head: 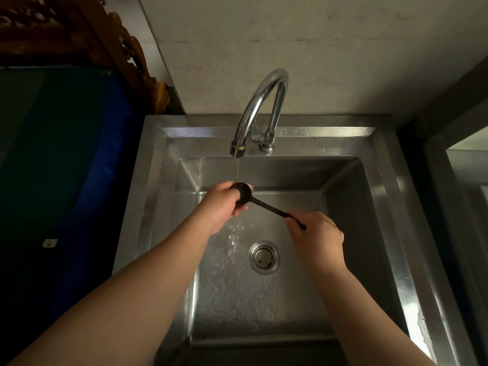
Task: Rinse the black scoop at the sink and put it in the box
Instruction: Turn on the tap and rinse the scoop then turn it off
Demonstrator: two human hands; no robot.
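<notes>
The black scoop [266, 206] is held over the steel sink [396, 207], its round bowl right under the running tap. My left hand [220, 207] is wrapped around the bowl, fingers against it. My right hand [315, 237] pinches the far end of the ribbed handle. A thin stream of water falls from the chrome faucet [260, 107] onto the bowl and splashes down toward the drain [264, 257]. No box is in view.
A dark blue and green surface [66, 154] lies left of the sink, with carved brown wood [79, 35] behind it. A marbled wall rises at the back. A dark frame [449, 128] and another steel edge stand at the right.
</notes>
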